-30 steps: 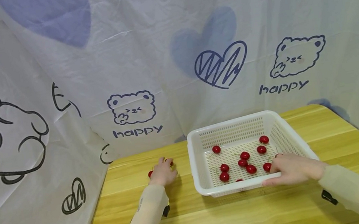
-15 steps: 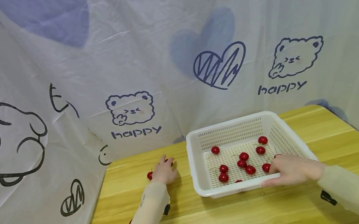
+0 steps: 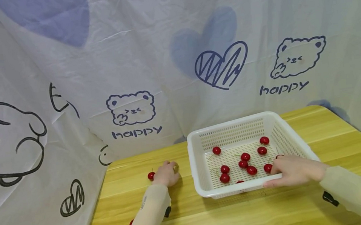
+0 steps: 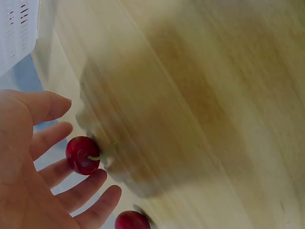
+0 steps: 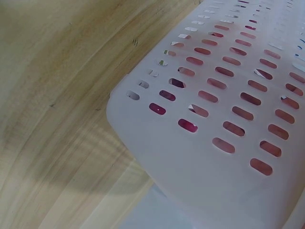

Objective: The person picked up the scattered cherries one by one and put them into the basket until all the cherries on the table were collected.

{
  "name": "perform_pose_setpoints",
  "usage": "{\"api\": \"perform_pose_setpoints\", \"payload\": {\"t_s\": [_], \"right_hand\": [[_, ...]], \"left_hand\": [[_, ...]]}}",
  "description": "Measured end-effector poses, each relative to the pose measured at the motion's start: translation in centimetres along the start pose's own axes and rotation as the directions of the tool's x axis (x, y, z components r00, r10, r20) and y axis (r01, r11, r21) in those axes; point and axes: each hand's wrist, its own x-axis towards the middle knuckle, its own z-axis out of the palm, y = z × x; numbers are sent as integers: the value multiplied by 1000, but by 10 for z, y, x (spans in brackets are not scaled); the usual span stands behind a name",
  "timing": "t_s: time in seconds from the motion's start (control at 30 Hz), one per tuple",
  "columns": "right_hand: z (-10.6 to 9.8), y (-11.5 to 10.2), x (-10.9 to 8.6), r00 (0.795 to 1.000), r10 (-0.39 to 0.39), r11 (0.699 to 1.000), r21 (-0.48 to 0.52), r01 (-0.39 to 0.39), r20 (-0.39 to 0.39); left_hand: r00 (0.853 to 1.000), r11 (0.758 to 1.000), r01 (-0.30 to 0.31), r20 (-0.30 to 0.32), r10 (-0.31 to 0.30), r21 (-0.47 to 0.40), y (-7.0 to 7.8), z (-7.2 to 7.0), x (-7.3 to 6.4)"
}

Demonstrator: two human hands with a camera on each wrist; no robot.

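Observation:
My left hand (image 3: 166, 174) is low over the left part of the table, its fingers loosely bent beside a red cherry (image 4: 83, 155) with a short green stem. In the left wrist view the thumb stands apart from that cherry, while the fingers lie behind and beside it. Left of the hand sits another cherry (image 3: 151, 176). My right hand (image 3: 295, 169) grips the front right rim of a white plastic basket (image 3: 228, 190), thumb outside and fingers inside. Several cherries (image 3: 251, 170) lie on the basket's floor. Through its slotted wall, the right wrist view shows parts of the fingers.
A further cherry (image 3: 131, 223) peeks out beside my left forearm, which partly covers it. The wooden table (image 3: 235, 219) ends at a white printed curtain (image 3: 168, 72) behind and on both sides.
My left hand's fingers, stretched forward earlier, have drawn in and bent. The cherry at their tips has gone from sight in the head view. The right hand and the basket stay put.

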Motion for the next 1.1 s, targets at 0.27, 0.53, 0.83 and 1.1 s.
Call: {"api": "perform_pose_setpoints", "payload": {"t_s": [0.27,0.53,0.83,1.1], "right_hand": [[-2,-2,0,1000,-19,1000,20,19,-1],[0,0,2,1000,-20,1000,-9,20,-4],[2,-7,4,1000,-6,1000,9,6,3],[6,-13,7,999,-30,1000,5,30,-17]], "left_hand": [[1000,999,-20,1,20,-37,-3,-4,-1],[1000,998,-27,2,27,-50,-7,-5,-4],[996,995,-84,-26,83,-44,-9,-8,-11],[999,998,-49,-2,49,-32,-12,-17,-15]]}}
